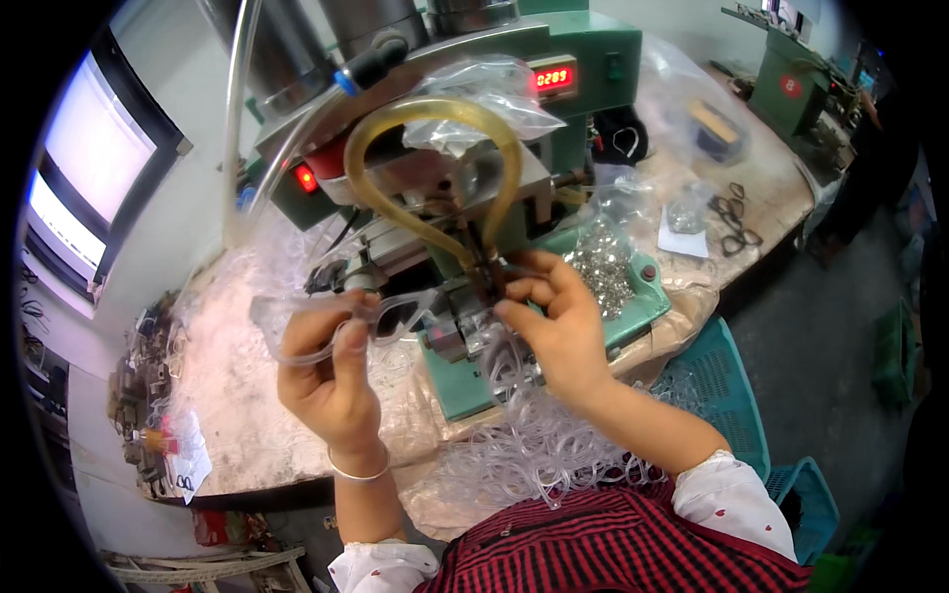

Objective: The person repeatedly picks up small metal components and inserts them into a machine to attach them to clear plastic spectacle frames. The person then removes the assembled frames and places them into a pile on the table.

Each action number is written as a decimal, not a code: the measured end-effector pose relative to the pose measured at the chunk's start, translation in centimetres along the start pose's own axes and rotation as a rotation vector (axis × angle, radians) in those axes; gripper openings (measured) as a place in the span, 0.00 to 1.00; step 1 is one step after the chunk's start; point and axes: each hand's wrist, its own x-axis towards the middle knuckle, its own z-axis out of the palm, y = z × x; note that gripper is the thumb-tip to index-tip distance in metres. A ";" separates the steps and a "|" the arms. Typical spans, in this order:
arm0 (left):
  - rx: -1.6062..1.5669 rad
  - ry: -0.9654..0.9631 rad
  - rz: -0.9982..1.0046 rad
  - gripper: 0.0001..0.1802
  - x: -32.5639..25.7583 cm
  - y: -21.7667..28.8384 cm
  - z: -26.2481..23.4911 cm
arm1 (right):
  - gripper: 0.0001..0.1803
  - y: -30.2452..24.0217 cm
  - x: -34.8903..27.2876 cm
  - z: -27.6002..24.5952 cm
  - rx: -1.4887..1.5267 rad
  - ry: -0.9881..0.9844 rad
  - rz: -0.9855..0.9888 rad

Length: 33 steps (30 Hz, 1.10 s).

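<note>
My left hand (331, 381) pinches a clear plastic eyeglass frame (272, 321) between thumb and fingers, left of the machine's working head. Right of that head is my right hand (563, 331), its fingertips closed together at the metal tooling (482, 282). What they hold, if anything, is too small and hidden to name. Over the tooling arches a yellowish flexible tube (361, 148), part of the green bench machine (603, 44). More clear eyeglass frames (549, 450) lie heaped at the front, below my right forearm. Small shiny metal parts (603, 272) are piled on the machine's green base.
Dark eyeglass frames (732, 222) and a clear plastic tub (717, 138) sit on the table's right side. Teal baskets (727, 385) stand beside the table at right. Metal blocks (148, 395) line its left edge. A red digital display (554, 78) glows on the machine.
</note>
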 end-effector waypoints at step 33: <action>0.737 0.301 -0.220 0.08 -7.8 -5.2 -12.4 | 0.05 4.6 4.4 -13.1 -1.309 0.134 -0.483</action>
